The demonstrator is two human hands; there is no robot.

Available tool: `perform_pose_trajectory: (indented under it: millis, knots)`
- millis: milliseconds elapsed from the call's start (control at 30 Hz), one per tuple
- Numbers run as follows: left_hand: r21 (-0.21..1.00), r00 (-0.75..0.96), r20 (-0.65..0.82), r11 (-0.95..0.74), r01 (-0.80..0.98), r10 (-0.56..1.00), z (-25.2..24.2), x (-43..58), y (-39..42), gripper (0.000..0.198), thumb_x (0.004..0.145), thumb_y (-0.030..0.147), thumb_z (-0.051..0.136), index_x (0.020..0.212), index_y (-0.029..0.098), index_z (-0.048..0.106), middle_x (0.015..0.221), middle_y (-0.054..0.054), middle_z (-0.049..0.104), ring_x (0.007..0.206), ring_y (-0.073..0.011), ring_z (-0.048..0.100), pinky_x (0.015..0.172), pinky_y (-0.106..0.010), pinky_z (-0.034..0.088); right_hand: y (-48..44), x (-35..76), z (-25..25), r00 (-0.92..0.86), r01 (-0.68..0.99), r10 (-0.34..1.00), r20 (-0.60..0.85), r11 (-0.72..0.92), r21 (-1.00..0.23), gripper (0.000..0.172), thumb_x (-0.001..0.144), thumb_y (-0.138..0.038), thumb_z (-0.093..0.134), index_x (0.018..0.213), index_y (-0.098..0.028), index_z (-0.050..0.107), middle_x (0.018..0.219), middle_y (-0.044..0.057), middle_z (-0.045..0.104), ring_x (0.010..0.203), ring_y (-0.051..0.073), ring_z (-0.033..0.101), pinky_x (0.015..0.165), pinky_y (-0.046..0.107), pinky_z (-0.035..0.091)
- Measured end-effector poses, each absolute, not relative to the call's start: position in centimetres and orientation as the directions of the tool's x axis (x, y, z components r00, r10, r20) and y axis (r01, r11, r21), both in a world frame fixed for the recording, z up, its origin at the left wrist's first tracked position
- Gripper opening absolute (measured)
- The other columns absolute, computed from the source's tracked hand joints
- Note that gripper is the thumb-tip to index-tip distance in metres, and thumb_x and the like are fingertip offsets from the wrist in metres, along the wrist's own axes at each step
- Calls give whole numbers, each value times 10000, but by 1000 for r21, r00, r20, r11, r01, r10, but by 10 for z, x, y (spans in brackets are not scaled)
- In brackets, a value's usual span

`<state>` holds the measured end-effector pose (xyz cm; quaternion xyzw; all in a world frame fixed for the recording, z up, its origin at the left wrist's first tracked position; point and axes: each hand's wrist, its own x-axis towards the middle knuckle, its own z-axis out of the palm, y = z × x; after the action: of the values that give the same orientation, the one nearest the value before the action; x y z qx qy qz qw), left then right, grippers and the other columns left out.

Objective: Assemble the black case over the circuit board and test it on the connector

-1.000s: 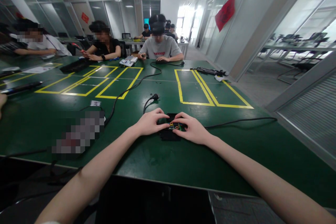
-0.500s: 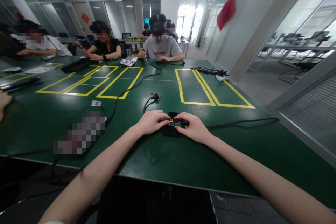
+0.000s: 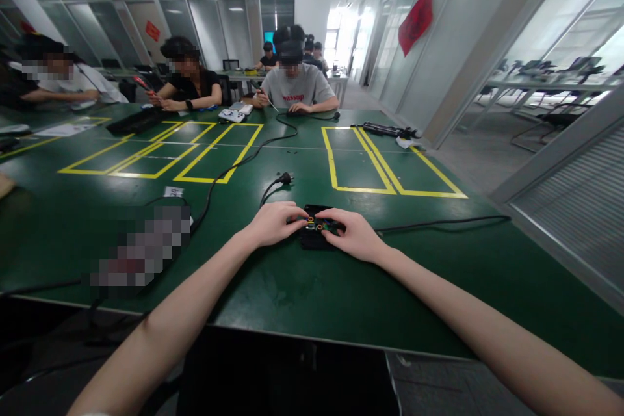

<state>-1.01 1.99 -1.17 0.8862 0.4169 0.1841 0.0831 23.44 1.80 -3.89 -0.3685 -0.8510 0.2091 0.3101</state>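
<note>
A small green circuit board (image 3: 314, 225) with round copper-coloured coils lies between my two hands, at or just above an open black plastic case (image 3: 318, 244). My left hand (image 3: 273, 224) pinches its left edge with thumb and fingertips. On the other side, my right hand (image 3: 355, 234) closes its thumb and index finger on the right edge, partly covering the board. A black cable (image 3: 448, 221) runs off to the right from behind my right hand. Past my left hand, a second cable ends in a black mains plug (image 3: 285, 178) on the table.
The green table (image 3: 273, 292) carries yellow tape rectangles (image 3: 365, 190). At left lies a blurred-out elongated object (image 3: 146, 247) with cables, beside a paper label (image 3: 174, 191). A folded black tripod-like item (image 3: 387, 130) lies far right. Several people sit across the table, one holding a screwdriver-like tool.
The view has shifted slightly, moving the scene a little left. Both hands remain on the circuit board, with only a slight change in finger position.
</note>
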Motion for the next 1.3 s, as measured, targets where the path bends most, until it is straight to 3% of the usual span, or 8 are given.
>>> perform_pose_trajectory:
  millis: [133, 233, 333, 500, 867, 1067, 1167, 1300]
  knots:
    - [329, 578, 283, -644, 691, 765, -11, -13, 20, 267, 1001, 377, 570, 1127, 235, 759, 959, -39, 745, 838, -175, 683, 722, -249, 455, 16, 235, -36, -531, 483, 722, 444, 688, -542, 337, 873, -259, 642, 1204, -237, 700, 1227, 87, 713, 1072, 245, 696, 924, 385, 560]
    - [354, 563, 295, -635, 686, 772, -10, -15, 21, 238, 988, 358, 591, 1090, 221, 757, 972, -39, 753, 863, -176, 683, 730, -248, 453, 17, 241, -32, -504, 516, 742, 443, 670, -534, 310, 902, -302, 623, 1193, -216, 687, 1208, 97, 695, 886, 207, 701, 765, 338, 569]
    - [369, 553, 292, -625, 688, 780, -9, -17, 22, 214, 977, 349, 610, 998, 201, 763, 934, -39, 751, 813, -169, 668, 712, -253, 440, 22, 252, -30, -494, 574, 765, 413, 644, -506, 211, 909, -295, 604, 1074, -202, 697, 1046, 75, 708, 679, 162, 636, 644, 308, 524]
    - [403, 553, 279, -618, 675, 785, -11, -15, 21, 192, 964, 331, 633, 956, 188, 761, 902, -36, 743, 782, -163, 659, 696, -253, 426, 30, 263, -32, -526, 611, 744, 412, 668, -425, 120, 904, -296, 621, 940, -210, 697, 871, 47, 701, 770, 193, 657, 708, 311, 515]
    - [386, 557, 268, -617, 686, 786, -16, -15, 23, 266, 986, 396, 584, 924, 205, 757, 892, -33, 733, 777, -163, 657, 696, -259, 439, 32, 263, -35, -564, 553, 719, 406, 694, -461, 124, 884, -303, 638, 977, -230, 676, 1110, 71, 724, 957, 235, 704, 812, 372, 558]
    - [392, 574, 245, -621, 679, 781, -17, -15, 23, 259, 1003, 374, 546, 911, 187, 701, 895, -43, 690, 804, -176, 630, 734, -271, 462, 31, 267, -30, -584, 511, 727, 362, 675, -531, 249, 829, -322, 697, 1060, -229, 675, 1206, 77, 692, 778, 173, 649, 627, 302, 534]
    - [396, 588, 223, -624, 674, 777, -17, -15, 21, 240, 1012, 355, 524, 919, 185, 665, 963, -50, 649, 840, -179, 614, 777, -284, 484, 31, 271, -27, -621, 469, 715, 321, 668, -579, 330, 820, -320, 712, 1132, -222, 668, 1252, 86, 674, 659, 124, 576, 581, 283, 508]
    - [425, 602, 203, -623, 656, 772, -15, -18, 20, 245, 1015, 393, 524, 953, 206, 669, 1064, -52, 599, 907, -183, 605, 866, -315, 511, 30, 275, -24, -652, 419, 706, 277, 640, -644, 421, 792, -335, 758, 1189, -225, 668, 1328, 100, 635, 636, 105, 546, 539, 267, 495]
